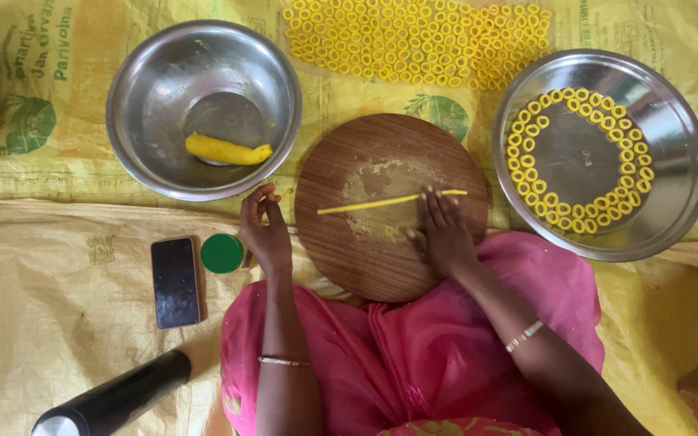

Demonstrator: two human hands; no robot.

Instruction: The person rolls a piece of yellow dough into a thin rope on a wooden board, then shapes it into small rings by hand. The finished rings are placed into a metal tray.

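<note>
A round wooden board [341, 242] lies in front of me with a thin yellow dough rope [365, 203] stretched across it. My right hand [443, 230] rests flat on the board, its fingertips on the right end of the rope. Beside the board's left edge hovers my left hand [264, 230], fingers curled together, pinching what may be a small bit of dough; I cannot make it out. A steel bowl [155, 73] at the upper left holds a yellow dough lump [226, 150].
A steel plate [672, 186] on the right carries a ring of small yellow dough rings [579, 214]. Several more rings [414, 40] lie in rows on the yellow sheet beyond. A phone [175, 281], a green lid [221, 253] and a black cylinder [119, 397] lie at my left.
</note>
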